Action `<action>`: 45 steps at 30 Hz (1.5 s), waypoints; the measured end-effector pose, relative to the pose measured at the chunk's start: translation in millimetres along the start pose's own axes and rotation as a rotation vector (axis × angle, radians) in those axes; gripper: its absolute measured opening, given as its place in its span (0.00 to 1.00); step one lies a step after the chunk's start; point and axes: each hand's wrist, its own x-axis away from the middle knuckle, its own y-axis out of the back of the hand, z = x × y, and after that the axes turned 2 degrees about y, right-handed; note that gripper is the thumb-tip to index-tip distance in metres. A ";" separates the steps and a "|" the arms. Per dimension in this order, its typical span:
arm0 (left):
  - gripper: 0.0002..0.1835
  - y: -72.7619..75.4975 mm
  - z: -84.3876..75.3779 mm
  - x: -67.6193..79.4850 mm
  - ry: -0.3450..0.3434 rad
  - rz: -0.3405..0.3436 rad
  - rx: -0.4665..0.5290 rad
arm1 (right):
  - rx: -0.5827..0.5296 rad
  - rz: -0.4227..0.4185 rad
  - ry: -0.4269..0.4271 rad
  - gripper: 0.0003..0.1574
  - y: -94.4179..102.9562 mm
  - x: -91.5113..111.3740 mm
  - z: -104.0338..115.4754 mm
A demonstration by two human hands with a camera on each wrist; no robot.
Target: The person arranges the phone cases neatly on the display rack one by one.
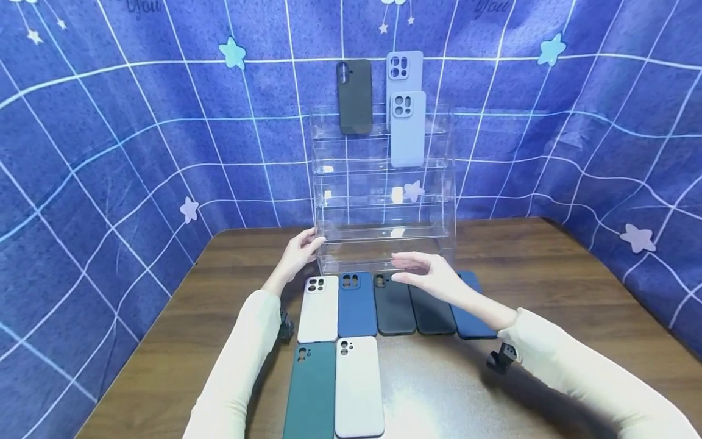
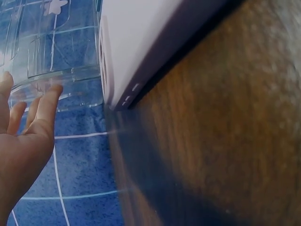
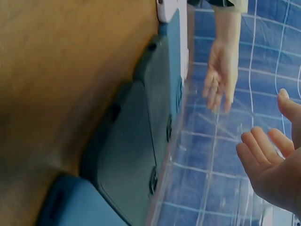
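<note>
A clear tiered display rack [image 1: 384, 266] stands on the table. My left hand [image 1: 298, 251] is at its lower left edge, fingers loosely bent and thumb apart; whether they touch it I cannot tell. My right hand [image 1: 430, 275] hovers empty before the rack's bottom tier, fingers extended, above a black phone case [image 1: 395, 311] and a second black case [image 1: 434, 317]. In that row also lie a white case [image 1: 319, 314], a blue case [image 1: 358, 311] and another blue case [image 1: 473, 326], partly hidden by my right forearm.
Upper tiers hold a dark phone case [image 1: 355, 100] and two light blue cases [image 1: 408, 137]. Nearer me lie a green case [image 1: 311, 390] and a white case [image 1: 359, 390]. Behind the wooden table [image 1: 219, 292] hangs a blue curtain [image 1: 137, 122].
</note>
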 end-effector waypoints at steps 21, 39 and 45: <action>0.35 0.5 -0.8 5.7 0.024 0.012 -0.038 | -0.006 0.204 0.019 0.30 -51.5 24.2 -5.6; 0.34 -3.9 3.7 3.5 -0.007 0.032 -0.010 | -0.042 0.521 0.151 0.26 -70.6 37.8 -13.7; 0.33 -0.7 5.8 1.9 0.002 0.032 0.011 | -0.055 0.533 0.170 0.25 -68.9 39.9 -12.5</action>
